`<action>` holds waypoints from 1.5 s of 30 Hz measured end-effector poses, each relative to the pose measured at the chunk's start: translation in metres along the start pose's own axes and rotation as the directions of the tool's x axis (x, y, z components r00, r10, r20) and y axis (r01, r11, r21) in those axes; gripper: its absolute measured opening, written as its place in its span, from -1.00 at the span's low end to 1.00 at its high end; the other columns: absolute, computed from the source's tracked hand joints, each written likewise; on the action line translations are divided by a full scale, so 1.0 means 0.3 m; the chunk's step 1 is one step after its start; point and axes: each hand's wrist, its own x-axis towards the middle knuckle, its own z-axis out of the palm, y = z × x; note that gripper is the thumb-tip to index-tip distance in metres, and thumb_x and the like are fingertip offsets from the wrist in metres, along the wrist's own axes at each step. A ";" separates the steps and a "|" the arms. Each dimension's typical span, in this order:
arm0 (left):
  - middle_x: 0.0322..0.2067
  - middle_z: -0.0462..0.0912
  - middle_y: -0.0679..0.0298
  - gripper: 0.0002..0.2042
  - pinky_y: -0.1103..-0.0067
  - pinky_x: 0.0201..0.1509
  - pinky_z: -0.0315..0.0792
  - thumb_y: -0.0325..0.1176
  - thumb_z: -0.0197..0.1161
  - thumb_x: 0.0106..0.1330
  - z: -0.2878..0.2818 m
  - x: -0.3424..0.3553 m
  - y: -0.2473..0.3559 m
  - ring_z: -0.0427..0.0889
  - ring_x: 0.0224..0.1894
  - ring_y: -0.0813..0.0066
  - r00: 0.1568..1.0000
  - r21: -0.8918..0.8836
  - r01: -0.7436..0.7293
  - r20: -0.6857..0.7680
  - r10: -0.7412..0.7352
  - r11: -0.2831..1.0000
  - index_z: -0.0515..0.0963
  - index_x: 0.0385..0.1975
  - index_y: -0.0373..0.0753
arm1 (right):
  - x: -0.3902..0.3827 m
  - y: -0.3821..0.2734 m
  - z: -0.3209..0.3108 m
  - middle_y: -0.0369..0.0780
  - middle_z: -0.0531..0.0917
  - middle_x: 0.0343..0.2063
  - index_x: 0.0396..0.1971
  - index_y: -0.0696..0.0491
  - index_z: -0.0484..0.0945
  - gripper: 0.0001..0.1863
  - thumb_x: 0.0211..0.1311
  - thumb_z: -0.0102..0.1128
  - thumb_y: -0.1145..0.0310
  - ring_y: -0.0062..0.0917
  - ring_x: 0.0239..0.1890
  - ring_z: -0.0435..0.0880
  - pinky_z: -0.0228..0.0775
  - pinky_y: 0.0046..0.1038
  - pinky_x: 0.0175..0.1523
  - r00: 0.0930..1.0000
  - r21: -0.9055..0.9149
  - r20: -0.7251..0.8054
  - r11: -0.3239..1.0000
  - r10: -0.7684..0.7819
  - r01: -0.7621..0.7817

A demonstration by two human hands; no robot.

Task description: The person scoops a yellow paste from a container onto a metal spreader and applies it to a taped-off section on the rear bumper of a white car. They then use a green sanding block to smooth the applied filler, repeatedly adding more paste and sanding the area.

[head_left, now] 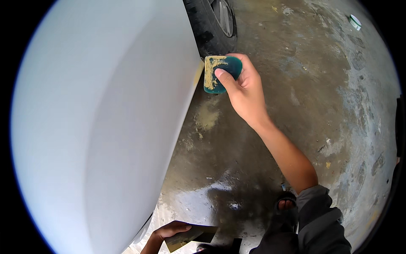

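My right hand (247, 93) grips a teal plastic spreader (224, 84) smeared with beige paste, its thumb pressed on the face. The spreader is just right of the edge of a white car body panel (127, 93), beside a pale yellow patch (197, 73) on that edge; I cannot tell whether they touch. Low in the view, my left hand (172, 228) holds a dark flat rectangular board (186, 241) with some yellowish paste on it, below the panel's lower end.
A tire (207, 29) with a grey rim is behind the panel's upper end. A white-and-green roll (354, 22) lies on the stained, wet concrete floor (304, 106) at the upper right. My sandaled foot (285, 203) shows near my right forearm.
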 end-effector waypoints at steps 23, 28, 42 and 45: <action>-0.32 0.61 0.32 -0.62 0.67 -0.12 0.33 -0.13 0.16 0.26 0.049 0.088 0.045 0.48 -0.29 0.65 0.998 -0.239 -0.009 0.061 0.024 0.971 0.52 -0.12 -0.35 | 0.136 0.167 -0.170 -0.17 0.57 -0.30 -0.32 0.16 0.47 -0.78 0.01 0.07 0.73 -0.42 -0.28 0.57 0.40 -0.52 -0.24 0.783 -0.296 0.284 0.726 -0.553 0.621; -0.28 0.61 0.30 -0.59 0.68 -0.09 0.33 -0.13 0.17 0.25 0.053 0.117 0.046 0.49 -0.26 0.65 0.994 -0.272 0.079 0.093 -0.055 0.959 0.50 -0.08 -0.35 | 0.091 0.223 -0.203 -0.16 0.55 -0.36 -0.22 0.16 0.43 -0.73 0.02 0.03 0.67 -0.46 -0.36 0.55 0.39 -0.55 -0.31 0.860 -0.188 0.322 0.863 -0.396 0.468; -0.25 0.60 0.29 -0.56 0.65 -0.07 0.34 -0.07 0.15 0.26 0.055 0.146 0.122 0.50 -0.25 0.63 0.988 -0.210 0.094 0.137 -0.066 0.973 0.49 -0.05 -0.32 | -0.004 0.240 -0.122 0.04 0.52 -0.40 0.30 0.15 -0.12 -0.08 -0.22 -0.04 0.68 -0.22 -0.47 0.55 0.42 -0.32 -0.33 0.861 -0.539 0.492 0.822 0.131 0.183; -0.26 0.60 0.29 -0.56 0.65 -0.08 0.35 -0.07 0.15 0.26 0.052 0.144 0.145 0.50 -0.26 0.63 0.989 -0.231 0.113 0.124 -0.086 0.966 0.49 -0.05 -0.32 | -0.037 0.268 -0.163 0.05 0.52 -0.40 0.28 0.18 -0.07 -0.12 -0.20 -0.01 0.66 -0.18 -0.47 0.54 0.41 -0.31 -0.31 0.886 -0.530 0.427 0.844 0.181 0.083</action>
